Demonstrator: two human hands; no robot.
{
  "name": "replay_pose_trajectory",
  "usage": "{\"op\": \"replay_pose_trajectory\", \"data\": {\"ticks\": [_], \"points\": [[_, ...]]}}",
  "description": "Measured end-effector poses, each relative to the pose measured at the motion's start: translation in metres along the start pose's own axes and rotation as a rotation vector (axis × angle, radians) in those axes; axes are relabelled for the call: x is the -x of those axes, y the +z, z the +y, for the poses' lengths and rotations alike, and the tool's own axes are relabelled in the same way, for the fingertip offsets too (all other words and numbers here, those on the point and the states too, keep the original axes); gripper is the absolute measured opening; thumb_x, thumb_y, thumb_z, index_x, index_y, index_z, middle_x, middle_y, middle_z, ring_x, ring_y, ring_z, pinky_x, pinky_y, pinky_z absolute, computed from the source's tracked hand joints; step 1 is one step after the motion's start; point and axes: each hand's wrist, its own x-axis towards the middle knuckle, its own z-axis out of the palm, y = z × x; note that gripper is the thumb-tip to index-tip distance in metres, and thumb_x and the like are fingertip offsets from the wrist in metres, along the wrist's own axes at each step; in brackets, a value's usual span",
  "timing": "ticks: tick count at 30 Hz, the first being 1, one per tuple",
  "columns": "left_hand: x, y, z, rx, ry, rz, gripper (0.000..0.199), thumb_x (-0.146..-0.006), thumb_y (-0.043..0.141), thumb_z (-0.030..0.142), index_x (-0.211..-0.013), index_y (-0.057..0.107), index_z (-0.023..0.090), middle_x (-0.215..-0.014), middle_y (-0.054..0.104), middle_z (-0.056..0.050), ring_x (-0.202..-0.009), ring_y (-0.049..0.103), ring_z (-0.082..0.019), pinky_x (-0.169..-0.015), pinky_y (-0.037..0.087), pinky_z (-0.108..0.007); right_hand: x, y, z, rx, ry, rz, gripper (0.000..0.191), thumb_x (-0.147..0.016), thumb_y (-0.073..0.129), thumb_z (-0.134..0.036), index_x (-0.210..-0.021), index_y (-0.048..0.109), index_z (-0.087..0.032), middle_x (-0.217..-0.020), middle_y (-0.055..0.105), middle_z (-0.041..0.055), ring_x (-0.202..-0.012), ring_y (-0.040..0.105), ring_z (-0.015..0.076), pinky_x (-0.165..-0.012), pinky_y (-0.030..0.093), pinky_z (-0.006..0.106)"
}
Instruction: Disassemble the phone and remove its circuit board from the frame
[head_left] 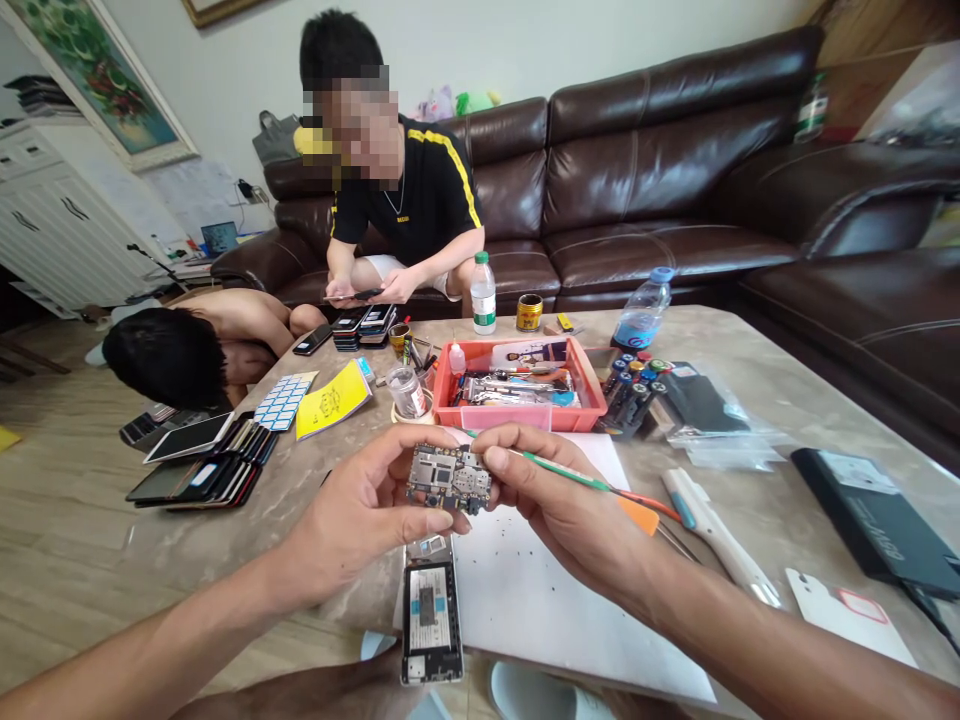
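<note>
My left hand and my right hand together pinch a small phone circuit board above the table, the left at its left edge, the right at its right edge. A thin green-and-orange tool also lies across my right hand, pointing toward the red tray. Directly below the board, an opened phone body lies face down at the near table edge, beside a white mat.
A red tray of tools, a glass jar, bottles, a white-handled tool and a black box stand on the marble table. Stacked phones lie at left. Two other people sit beyond; a brown sofa is behind.
</note>
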Motion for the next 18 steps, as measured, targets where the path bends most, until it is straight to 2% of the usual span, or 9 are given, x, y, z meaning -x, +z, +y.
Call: {"op": "replay_pose_trajectory", "data": {"ticks": [9, 18], "points": [[0.0036, -0.0019, -0.0034, 0.013, 0.009, -0.029, 0.039, -0.085, 0.085, 0.012, -0.118, 0.069, 0.028, -0.108, 0.08, 0.001, -0.087, 0.082, -0.018, -0.08, 0.068, -0.027, 0.0006, 0.0008, -0.0007, 0.011, -0.021, -0.027, 0.023, -0.088, 0.083, -0.044, -0.094, 0.079, -0.022, -0.081, 0.066, -0.0008, -0.071, 0.057, 0.0121, -0.069, 0.046, 0.029], [0.0016, -0.0018, -0.0032, 0.02, 0.013, -0.03, 0.038, -0.084, 0.086, 0.013, -0.116, 0.069, 0.027, -0.105, 0.081, 0.0, -0.085, 0.081, -0.018, -0.078, 0.067, -0.027, 0.0014, -0.0001, -0.0002, 0.012, -0.03, -0.038, 0.023, -0.088, 0.083, -0.044, -0.096, 0.079, -0.022, -0.084, 0.067, 0.0005, -0.073, 0.058, 0.0132, -0.07, 0.048, 0.029]]}}
